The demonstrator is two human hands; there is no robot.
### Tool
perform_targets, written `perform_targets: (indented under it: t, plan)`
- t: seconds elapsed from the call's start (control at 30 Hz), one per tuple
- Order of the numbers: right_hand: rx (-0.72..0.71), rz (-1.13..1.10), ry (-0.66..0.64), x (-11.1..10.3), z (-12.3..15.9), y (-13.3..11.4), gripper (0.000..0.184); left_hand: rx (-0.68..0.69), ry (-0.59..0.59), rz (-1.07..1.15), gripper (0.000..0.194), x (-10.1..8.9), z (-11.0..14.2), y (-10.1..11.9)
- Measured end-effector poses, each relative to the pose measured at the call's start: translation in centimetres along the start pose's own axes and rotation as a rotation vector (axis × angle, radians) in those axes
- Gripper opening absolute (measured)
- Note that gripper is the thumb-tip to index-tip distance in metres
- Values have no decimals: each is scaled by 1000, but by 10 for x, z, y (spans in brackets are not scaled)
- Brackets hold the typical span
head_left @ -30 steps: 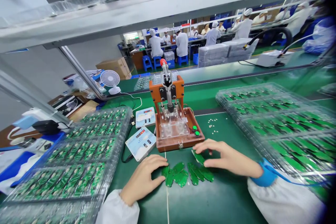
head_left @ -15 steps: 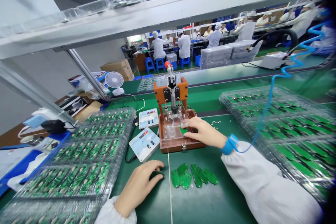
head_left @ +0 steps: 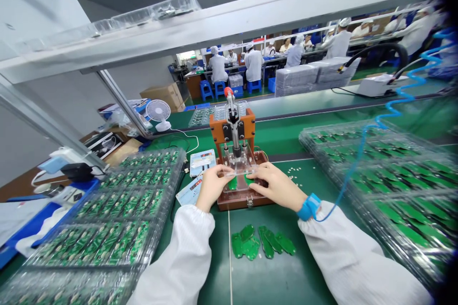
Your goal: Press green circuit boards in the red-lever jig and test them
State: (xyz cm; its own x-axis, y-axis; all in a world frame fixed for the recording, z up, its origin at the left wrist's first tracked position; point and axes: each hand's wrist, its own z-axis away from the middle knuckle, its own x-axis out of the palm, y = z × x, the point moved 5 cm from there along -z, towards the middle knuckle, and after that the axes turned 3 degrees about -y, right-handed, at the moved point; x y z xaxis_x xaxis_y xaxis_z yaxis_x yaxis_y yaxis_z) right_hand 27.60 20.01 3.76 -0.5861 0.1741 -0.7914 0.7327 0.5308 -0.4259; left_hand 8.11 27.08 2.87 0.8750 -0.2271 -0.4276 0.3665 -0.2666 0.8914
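An orange toggle-clamp test fixture (head_left: 233,126) with a red-tipped lever stands ahead of me on a brown base. My left hand (head_left: 213,182) pinches a green circuit board (head_left: 232,184) at the left of its clear plate. At the right of that plate, my right hand (head_left: 275,182), with a blue wrist strap (head_left: 309,207), has its fingers closed about a second green circuit board (head_left: 248,179). The fingers partly cover both boards. Between my forearms lie two small groups of loose green boards, a left group (head_left: 246,243) and a right group (head_left: 275,241).
Stacked clear trays of boards stand on the left (head_left: 143,200) and on the right (head_left: 388,167). Two white counter boxes, one nearer (head_left: 188,193) and one farther (head_left: 202,161), sit left of the fixture. A coiled blue cord (head_left: 358,157) runs to my right wrist. A small fan (head_left: 158,111) is behind.
My left hand has moved from the table up and forward to the fixture, bringing a board to the plate's left side. My right hand stays at the right-hand board.
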Motion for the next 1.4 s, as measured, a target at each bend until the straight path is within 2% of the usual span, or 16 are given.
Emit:
perform_targets:
  t: [0.17,0.3,0.57,0.67,0.77,0.83,0.9,1.0,1.03,1.1,1.17,1.27,1.33,1.4]
  plan:
    - [-9,4,11,3,3,0,17,33,68,-141,4,6,-5,-7]
    - [-3,-8,20,5,6,2,17,44,124,-224,6,5,-1,-11]
    - [16,-109,47,2,9,0,18,93,122,-226,5,7,-1,-16]
    - [56,-180,143,-12,6,4,17,133,185,-181,18,3,7,-13]
    - [149,-257,341,-43,-8,13,16,221,357,-68,20,-2,31,-5]
    - [189,-304,464,-67,-28,17,18,329,407,-37,21,3,51,3]
    - [181,-341,529,-89,-60,16,24,511,329,-98,19,17,69,17]
    - [163,-391,514,-111,-120,10,37,835,63,-248,9,47,89,35]
    - [169,-413,478,-114,-141,7,40,906,-28,-280,12,55,93,37]
    - [179,-465,383,-118,-175,-1,46,962,-162,-310,21,64,95,37]
    - [179,-511,310,-123,-196,-12,47,950,-242,-315,26,68,93,34]
    - [56,-579,331,-136,-193,-43,34,909,-301,-310,24,69,91,27]
    - [-125,-569,400,-146,-168,-71,28,903,-310,-304,22,70,91,24]
    - [-257,-446,470,-149,-133,-96,25,896,-315,-306,21,71,91,22]
